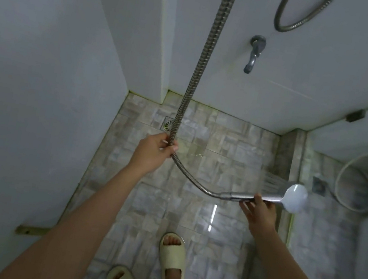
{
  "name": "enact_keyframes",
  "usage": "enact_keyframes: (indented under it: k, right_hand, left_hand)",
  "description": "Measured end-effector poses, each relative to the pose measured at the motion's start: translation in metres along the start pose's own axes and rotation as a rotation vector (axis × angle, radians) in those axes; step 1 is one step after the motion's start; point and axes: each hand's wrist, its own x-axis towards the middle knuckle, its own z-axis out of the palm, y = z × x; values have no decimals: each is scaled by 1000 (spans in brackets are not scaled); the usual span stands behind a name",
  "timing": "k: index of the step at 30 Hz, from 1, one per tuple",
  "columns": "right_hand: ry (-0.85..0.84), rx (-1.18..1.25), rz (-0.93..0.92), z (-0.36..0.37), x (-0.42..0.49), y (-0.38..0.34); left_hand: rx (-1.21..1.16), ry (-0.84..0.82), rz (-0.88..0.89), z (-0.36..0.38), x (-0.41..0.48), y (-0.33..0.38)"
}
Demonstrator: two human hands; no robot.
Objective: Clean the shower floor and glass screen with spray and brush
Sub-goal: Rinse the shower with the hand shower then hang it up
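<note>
My left hand (156, 149) is curled round the ribbed metal shower hose (197, 69) above the far-left part of the tiled shower floor (213, 144), near the drain (169, 124). My right hand (259, 211) pinches the chrome handle of the hand shower (295, 198) between thumb and fingers, over the floor's right edge, with water fanning from its face. I judge the hose bendy, springy and wet-slick and the head light, so the handle just behind the head gives the surest hold.
</note>
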Motion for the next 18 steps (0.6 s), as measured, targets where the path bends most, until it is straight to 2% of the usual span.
enact_keyframes:
  k: [5, 13, 18]
  right_hand:
    - [-130, 20, 159, -20, -6, 36]
    - [-440, -104, 264, 0, -31, 55]
    - [-413, -66, 207, 16, -41, 49]
  left_hand:
    - [44, -1, -3, -3, -11, -1]
    - [-31, 86, -13, -37, -34, -9]
    - [-56, 118, -5, -63, -45, -17]
